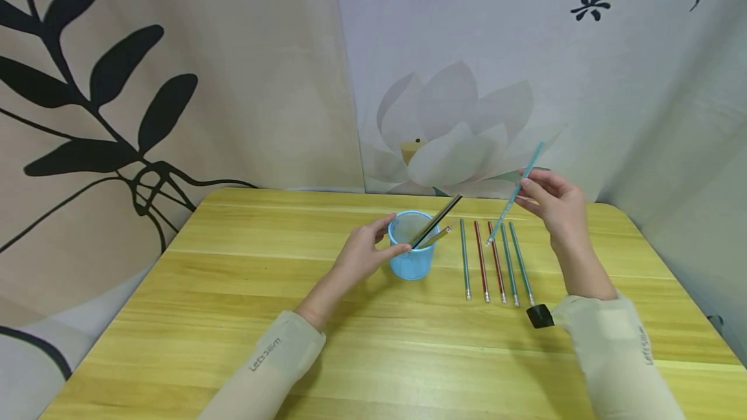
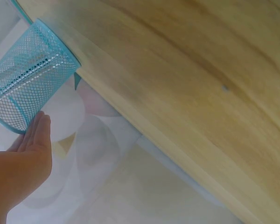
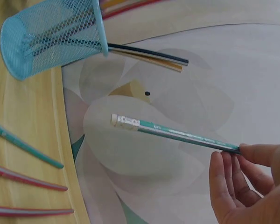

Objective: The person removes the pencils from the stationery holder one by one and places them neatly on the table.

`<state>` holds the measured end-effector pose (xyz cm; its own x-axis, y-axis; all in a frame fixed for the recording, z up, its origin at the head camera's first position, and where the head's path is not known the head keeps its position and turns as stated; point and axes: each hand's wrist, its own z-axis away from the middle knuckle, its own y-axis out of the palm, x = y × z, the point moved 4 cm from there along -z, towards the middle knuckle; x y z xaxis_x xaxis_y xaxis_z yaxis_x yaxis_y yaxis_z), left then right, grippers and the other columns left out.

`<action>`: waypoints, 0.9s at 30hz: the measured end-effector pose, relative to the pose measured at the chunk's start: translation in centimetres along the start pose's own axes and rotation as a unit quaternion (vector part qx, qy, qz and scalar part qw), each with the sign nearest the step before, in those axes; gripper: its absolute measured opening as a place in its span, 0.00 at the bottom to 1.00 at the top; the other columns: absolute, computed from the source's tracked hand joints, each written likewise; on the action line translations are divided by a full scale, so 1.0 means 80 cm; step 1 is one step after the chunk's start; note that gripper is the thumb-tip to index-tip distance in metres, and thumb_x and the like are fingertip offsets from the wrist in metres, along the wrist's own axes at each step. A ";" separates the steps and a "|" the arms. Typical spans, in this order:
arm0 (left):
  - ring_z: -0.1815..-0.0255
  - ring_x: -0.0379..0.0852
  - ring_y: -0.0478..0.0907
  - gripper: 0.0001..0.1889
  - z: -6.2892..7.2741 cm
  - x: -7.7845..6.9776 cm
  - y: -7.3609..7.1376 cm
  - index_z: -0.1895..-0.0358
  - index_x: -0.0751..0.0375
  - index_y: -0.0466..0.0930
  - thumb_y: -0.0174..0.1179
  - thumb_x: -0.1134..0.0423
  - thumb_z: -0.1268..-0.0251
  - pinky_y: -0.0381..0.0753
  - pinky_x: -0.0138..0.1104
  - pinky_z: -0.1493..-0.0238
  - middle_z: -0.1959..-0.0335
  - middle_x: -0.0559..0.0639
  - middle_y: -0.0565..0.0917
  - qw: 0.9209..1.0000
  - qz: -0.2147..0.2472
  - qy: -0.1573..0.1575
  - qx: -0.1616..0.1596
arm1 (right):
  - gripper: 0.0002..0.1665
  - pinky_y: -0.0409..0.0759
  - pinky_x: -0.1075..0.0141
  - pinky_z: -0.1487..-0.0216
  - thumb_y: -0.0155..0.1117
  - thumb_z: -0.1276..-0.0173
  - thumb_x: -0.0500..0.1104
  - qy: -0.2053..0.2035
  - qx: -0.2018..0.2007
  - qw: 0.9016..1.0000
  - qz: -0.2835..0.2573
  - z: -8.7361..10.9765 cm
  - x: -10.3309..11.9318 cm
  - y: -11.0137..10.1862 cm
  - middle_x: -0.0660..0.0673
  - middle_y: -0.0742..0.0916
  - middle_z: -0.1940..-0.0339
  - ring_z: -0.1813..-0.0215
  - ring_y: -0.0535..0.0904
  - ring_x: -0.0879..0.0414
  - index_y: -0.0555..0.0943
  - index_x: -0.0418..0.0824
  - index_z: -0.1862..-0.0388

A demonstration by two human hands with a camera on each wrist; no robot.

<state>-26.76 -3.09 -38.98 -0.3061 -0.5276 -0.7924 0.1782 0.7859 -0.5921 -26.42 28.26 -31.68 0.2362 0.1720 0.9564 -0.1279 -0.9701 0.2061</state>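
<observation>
A light-blue mesh pencil cup (image 1: 411,268) stands upright on the table, with a dark pencil (image 1: 439,220) and several others leaning in it. My left hand (image 1: 363,253) holds the cup near its rim, thumb on the near side and fingers on the far side. Above the table, to the right of the cup, my right hand (image 1: 559,209) pinches a teal pencil (image 3: 177,134) between thumb and fingertips. Its white eraser end points down toward the table. Below it lie teal pencils (image 1: 465,258) and red pencils (image 1: 482,261) in a row, eraser ends toward me.
The wooden table (image 1: 233,316) ends at the back against a printed curtain (image 1: 280,83) with leaf and flower patterns. A small black block (image 1: 539,316) sits at the right sleeve's cuff.
</observation>
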 end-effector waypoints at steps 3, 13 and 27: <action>0.35 0.61 0.78 0.39 0.000 0.001 0.001 0.28 0.64 0.67 0.70 0.51 0.39 0.81 0.48 0.35 0.34 0.64 0.77 1.000 0.001 0.000 0.000 | 0.03 0.89 0.73 0.60 0.66 0.31 0.37 0.008 -0.006 1.000 0.016 0.000 -0.002 -0.007 0.58 0.90 0.61 0.65 0.87 0.64 0.85 0.42 0.61; 0.34 0.61 0.77 0.39 0.000 0.002 0.002 0.27 0.62 0.67 0.70 0.52 0.39 0.79 0.49 0.34 0.33 0.64 0.76 1.000 0.007 -0.009 -0.002 | 0.04 0.87 0.77 0.61 0.64 0.28 0.39 0.034 -0.029 0.997 0.062 0.000 -0.014 -0.032 0.63 0.89 0.62 0.64 0.86 0.68 0.83 0.44 0.58; 0.34 0.59 0.77 0.39 0.000 0.000 0.001 0.27 0.61 0.67 0.70 0.50 0.39 0.80 0.45 0.34 0.33 0.63 0.77 1.000 -0.005 -0.008 0.000 | 0.05 0.85 0.80 0.64 0.61 0.26 0.43 0.066 -0.061 0.987 0.132 0.003 -0.031 -0.061 0.65 0.86 0.62 0.64 0.84 0.71 0.83 0.54 0.60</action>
<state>-26.76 -3.01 -39.07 -0.2937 -0.5405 -0.7884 0.1756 0.7802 -0.6003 -26.17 32.51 -35.07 0.0518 -0.0547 0.9972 -0.2854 -0.9577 -0.0377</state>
